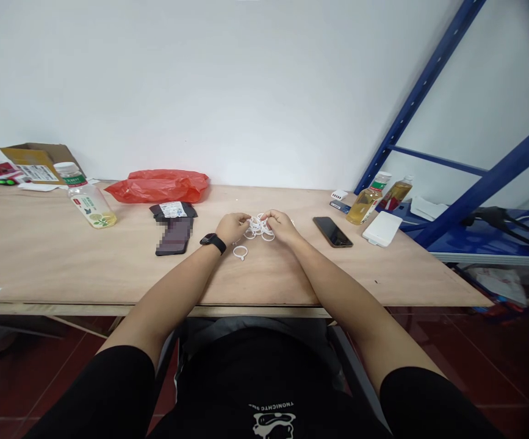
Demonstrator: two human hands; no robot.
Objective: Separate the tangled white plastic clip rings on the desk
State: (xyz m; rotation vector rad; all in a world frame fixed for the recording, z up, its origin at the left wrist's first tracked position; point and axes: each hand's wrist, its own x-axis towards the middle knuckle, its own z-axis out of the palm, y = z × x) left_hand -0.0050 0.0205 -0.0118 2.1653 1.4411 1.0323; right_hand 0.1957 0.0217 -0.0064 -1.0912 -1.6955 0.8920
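Observation:
A small heap of white plastic curtain rings lies on the wooden table between my two hands. My left hand, with a black watch on its wrist, is closed in a pinch on a ring at the heap's left side. From the right, my right hand pinches another white ring, its thumb and forefinger together. Which rings are held clear of the heap I cannot tell, as fingers cover parts of them. One loose curtain ring, with a small eyelet, lies flat nearer to me, below my left hand.
Left of my hands are a black pouch, a red plastic bag, a drink bottle and a cardboard box. To the right lie a phone, a white power bank and another bottle, beside a blue metal rack.

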